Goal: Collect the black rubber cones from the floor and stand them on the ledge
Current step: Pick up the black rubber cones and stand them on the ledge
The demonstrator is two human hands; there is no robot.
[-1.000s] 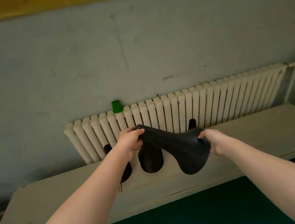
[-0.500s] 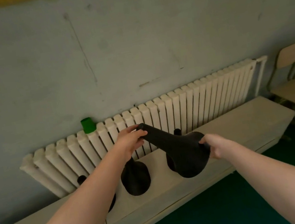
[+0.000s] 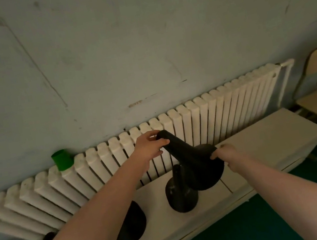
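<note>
Lower now than half a second ago, the held black cone (image 3: pixel 194 162) hangs tilted over the ledge (image 3: pixel 262 139). Left hand (image 3: pixel 150 148) has its fingers (image 3: pixel 160 141) clamped on the narrow tip; right hand (image 3: pixel 226 155) fingers pinch the wide rim. Just below those fingers, another cone (image 3: pixel 180 194) stands on the ledge, a third (image 3: pixel 131 224) beneath the left forearm.
</note>
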